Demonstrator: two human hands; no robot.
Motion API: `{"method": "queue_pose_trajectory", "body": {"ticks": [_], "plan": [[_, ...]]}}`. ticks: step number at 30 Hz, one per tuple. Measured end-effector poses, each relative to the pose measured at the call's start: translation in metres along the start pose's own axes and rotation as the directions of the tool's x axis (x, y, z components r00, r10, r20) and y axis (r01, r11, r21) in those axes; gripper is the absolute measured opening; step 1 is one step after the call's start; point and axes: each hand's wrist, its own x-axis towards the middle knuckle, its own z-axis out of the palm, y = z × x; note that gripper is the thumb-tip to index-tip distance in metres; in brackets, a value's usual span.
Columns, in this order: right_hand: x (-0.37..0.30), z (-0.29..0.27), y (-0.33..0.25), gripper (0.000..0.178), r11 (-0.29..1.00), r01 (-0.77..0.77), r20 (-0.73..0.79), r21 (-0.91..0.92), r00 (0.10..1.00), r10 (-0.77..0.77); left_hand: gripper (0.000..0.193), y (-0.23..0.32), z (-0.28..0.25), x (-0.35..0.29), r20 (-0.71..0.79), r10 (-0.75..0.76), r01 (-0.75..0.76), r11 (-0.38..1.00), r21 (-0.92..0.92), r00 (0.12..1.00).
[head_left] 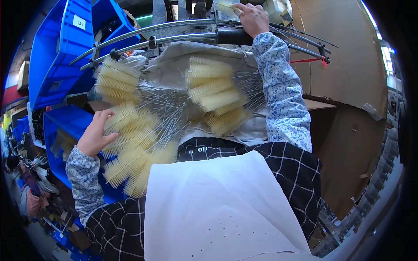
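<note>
My left hand (96, 132) is beside a pile of pale yellow bottle brushes (133, 126) on my left. Its thumb and fingers are apart, with nothing held between them. At the far edge, my right hand (254, 21) pinches a bottle brush (227, 7) with the same pale bristles, above the metal rails. Part of that brush is cut off by the top of the picture. A second heap of brushes (213, 89) lies in front of me, its wire stems pointing right. The stems of the left pile point toward the middle.
Two curved metal rails (183, 39) cross the far side, with a red tie (324, 62) at their right end. Grey cloth (174, 71) lies under the brushes. Blue bins (63, 52) stand at the left, and a large cardboard sheet (344, 52) stands at the right.
</note>
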Motion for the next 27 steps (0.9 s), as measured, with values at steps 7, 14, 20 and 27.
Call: {"method": "queue_pose_trajectory", "body": {"ticks": [7, 14, 20, 27], "plan": [[0.003, 0.010, 0.005, 0.017, 0.996, 0.063, -0.094, 0.061, 0.994, -0.057, 0.034, 0.015, -0.019, -0.001, -0.036, -0.077, 0.057, 0.921, -0.386, 0.996], [0.026, 0.030, 0.014, 0.021, 0.993, 0.095, 0.024, -0.064, 0.995, -0.093, 0.022, 0.012, -0.038, 0.013, -0.305, 0.103, -0.253, 0.824, -0.507, 0.947], [0.014, 0.030, 0.032, 0.039, 0.985, 0.128, -0.156, -0.112, 0.977, -0.144, 0.028, 0.021, -0.047, 0.018, -0.533, 0.154, -0.450, 0.749, -0.486, 0.832], [-0.011, 0.037, 0.067, 0.030, 0.989, -0.139, -0.185, -0.050, 0.974, 0.128, 0.035, -0.013, -0.072, -0.009, -0.592, 0.125, -0.430, 0.805, -0.409, 0.796]]}}
